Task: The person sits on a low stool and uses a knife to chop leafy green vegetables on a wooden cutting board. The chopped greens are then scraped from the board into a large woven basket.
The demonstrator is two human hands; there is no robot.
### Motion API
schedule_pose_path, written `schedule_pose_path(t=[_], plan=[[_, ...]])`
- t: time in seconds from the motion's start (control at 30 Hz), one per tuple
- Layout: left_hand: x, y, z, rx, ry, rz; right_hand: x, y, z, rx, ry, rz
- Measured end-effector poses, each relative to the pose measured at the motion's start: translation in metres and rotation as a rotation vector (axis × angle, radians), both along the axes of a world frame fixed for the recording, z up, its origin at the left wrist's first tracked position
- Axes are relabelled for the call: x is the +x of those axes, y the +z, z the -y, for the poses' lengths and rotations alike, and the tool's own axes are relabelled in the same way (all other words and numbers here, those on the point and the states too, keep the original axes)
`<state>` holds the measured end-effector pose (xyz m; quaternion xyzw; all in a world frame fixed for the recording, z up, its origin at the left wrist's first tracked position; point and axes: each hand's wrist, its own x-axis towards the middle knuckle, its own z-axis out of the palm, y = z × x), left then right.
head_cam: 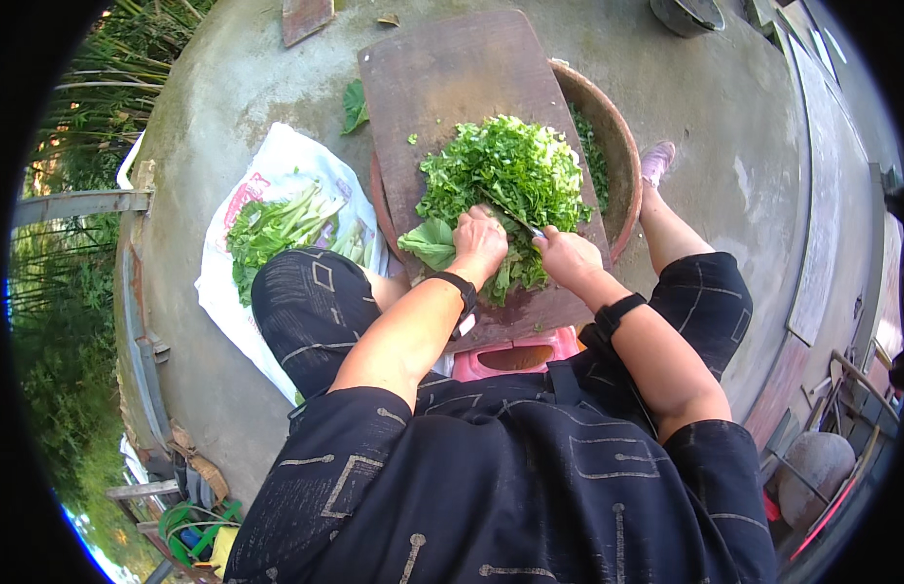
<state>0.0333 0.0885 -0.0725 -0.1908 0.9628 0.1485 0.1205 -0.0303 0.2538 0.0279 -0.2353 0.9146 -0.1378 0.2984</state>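
A wooden cutting board lies across a round brown basin. On the board is a heap of chopped leafy greens. My right hand is closed round the handle of a knife, whose blade lies against the near side of the heap. Just left of the blade, my left hand presses a bunch of uncut greens onto the board, its fingers curled over them. Part of the blade is hidden by the greens and my left hand.
On the concrete floor to the left, a white plastic bag holds leafy stalks. A pink plastic stool shows beneath the board's near end. One loose leaf lies by the board. A dark bucket stands at far right.
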Motion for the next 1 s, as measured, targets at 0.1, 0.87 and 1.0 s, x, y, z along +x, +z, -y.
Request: schedule_pose_path(t=[0.1, 0.87, 1.0], plan=[[0.003, 0.0, 0.006, 0.016, 0.008, 0.039, -0.002, 0.015, -0.004, -0.025, -0.028, 0.067], [0.008, 0.029, 0.001, 0.007, 0.037, 0.163, 0.019, 0.015, -0.013, 0.008, -0.001, 0.024], [0.004, 0.035, -0.004, 0.251, 0.329, 0.174, 0.056, 0.04, -0.035, -0.019, 0.057, -0.138]])
